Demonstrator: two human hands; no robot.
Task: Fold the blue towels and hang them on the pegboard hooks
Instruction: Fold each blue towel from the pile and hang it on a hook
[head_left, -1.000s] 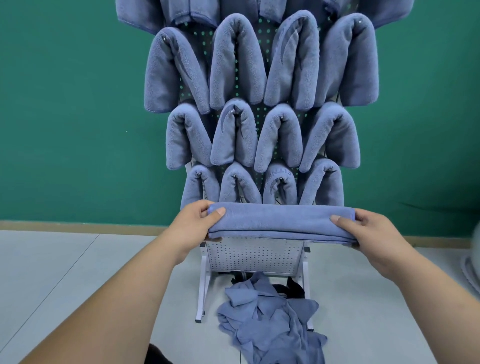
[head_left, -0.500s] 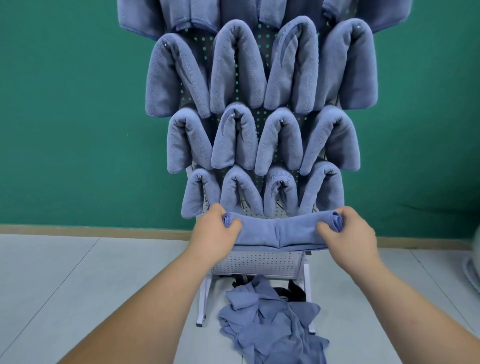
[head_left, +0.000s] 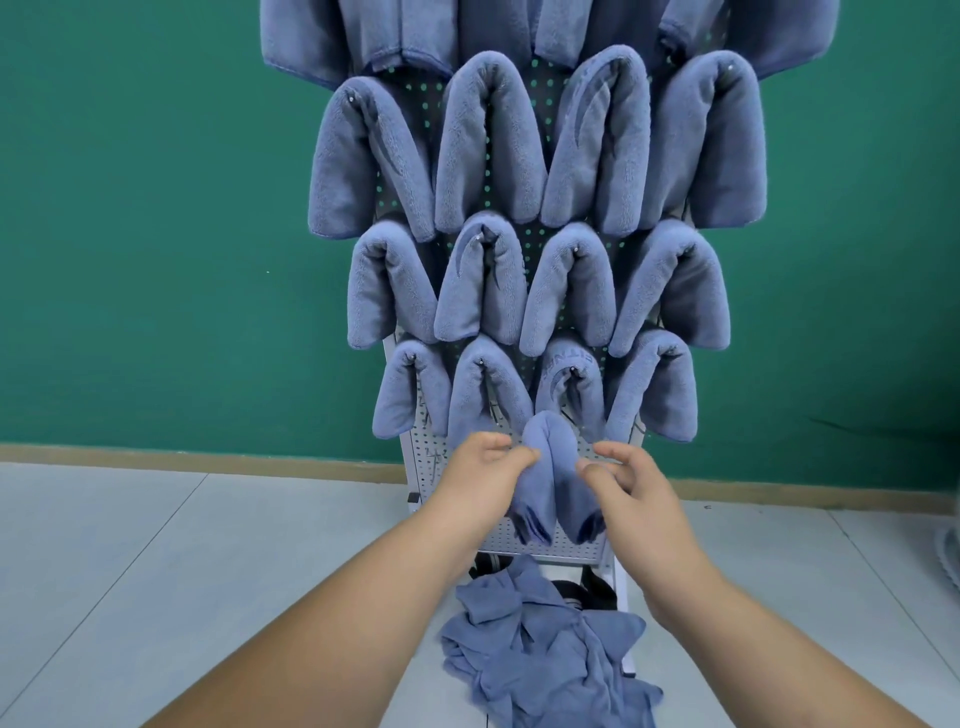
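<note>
Left hand (head_left: 483, 470) and right hand (head_left: 631, 486) pinch the folded blue terry towel (head_left: 550, 452) from either side, low on the white perforated metal pegboard (head_left: 431, 457), just under the bottom row of hung blue towels (head_left: 410, 389). Looks like the hanging step: bend on top, both ends dropping down, long axis vertical. Next call: check it's seated, then let go. The hook is hidden under the cloth.

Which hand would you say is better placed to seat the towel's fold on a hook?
Left, probably: the left hand pinches the towel just under its fold, while the right hand grips the other side lower down. Both are close to the pegboard, so the margin is small.
</note>
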